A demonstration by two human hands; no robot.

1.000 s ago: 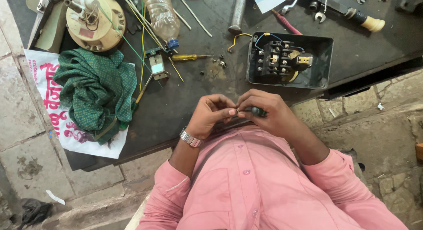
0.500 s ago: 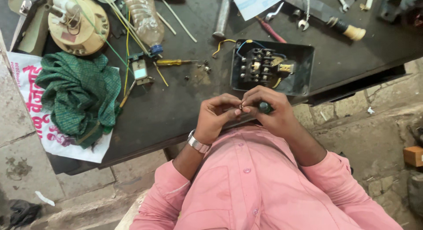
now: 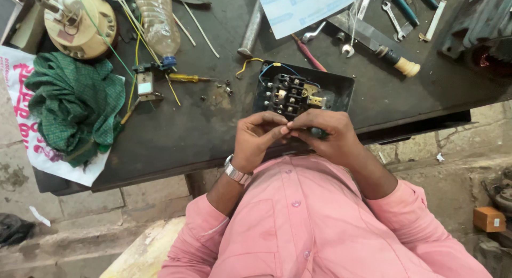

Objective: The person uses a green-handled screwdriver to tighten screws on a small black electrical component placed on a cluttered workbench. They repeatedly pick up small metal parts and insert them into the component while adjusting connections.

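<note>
My left hand (image 3: 257,139), with a metal watch on the wrist, and my right hand (image 3: 325,137) meet fingertip to fingertip just over the near edge of the dark workbench (image 3: 213,123). The right hand is closed around a dark green tool handle (image 3: 318,132). The left fingers pinch something small at the tool's front; my fingers hide what it is. Directly behind the hands lies an open black box (image 3: 341,89) holding an electrical switch block (image 3: 290,94) with blue and yellow wires.
A green cloth (image 3: 74,110) lies on a white printed bag at the left. A yellow screwdriver (image 3: 189,78), a small switch part (image 3: 145,85), a plastic bottle (image 3: 157,19), a round beige device (image 3: 80,22), spanners (image 3: 392,14) and a white sheet (image 3: 304,6) are spread on the bench.
My hands have stayed joined on the tool and shifted slightly toward the black box. The view has drifted a little over the bench.
</note>
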